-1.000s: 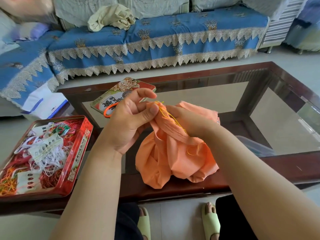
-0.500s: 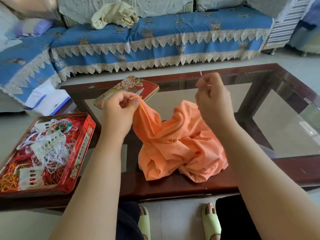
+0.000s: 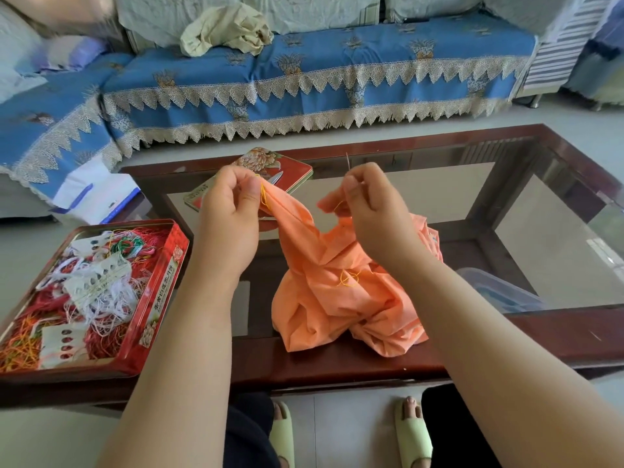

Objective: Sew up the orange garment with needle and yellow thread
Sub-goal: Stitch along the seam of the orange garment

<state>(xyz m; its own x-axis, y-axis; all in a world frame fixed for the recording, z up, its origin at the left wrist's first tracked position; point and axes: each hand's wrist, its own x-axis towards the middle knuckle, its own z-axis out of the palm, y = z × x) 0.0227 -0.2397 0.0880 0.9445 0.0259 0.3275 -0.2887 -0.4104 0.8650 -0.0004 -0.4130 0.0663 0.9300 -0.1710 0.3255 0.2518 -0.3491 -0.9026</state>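
The red rectangular metal tin (image 3: 158,298) at the left end of the worktop (image 3: 574,336) carries a strip of pale label with dark Chinese characters along its near side wall; they are too small to read. It is open and filled with tangled red, white, green and orange threads and white perforated cards. Farther back lies a flat red tin lid with a flower print (image 3: 270,163), with a strip of print on its left edge that cannot be read; a small metal blade tip shows on it just beside the left hand.

The crumpled orange cloth garment (image 3: 337,298) is heaped on the dark wooden front rail of the glass-topped worktop, one edge lifted up between the hands. The left hand (image 3: 229,214) pinches that raised edge between thumb and curled fingers, with a bit of thin yellow thread (image 3: 349,278) showing at the pinch. The right hand (image 3: 374,204) pinches a thin steel needle (image 3: 347,161), whose tip sticks up above the fingers, and another fold of the garment lies against its thumb. A loose loop of the thread rests on the heap below the right wrist.

Behind the worktop stands a sofa under a blue cover with cream lace trim (image 3: 304,82), a crumpled pale yellow cloth (image 3: 226,28) on its seat. Two feet in pale green slippers (image 3: 413,434) show on the tiled floor below.
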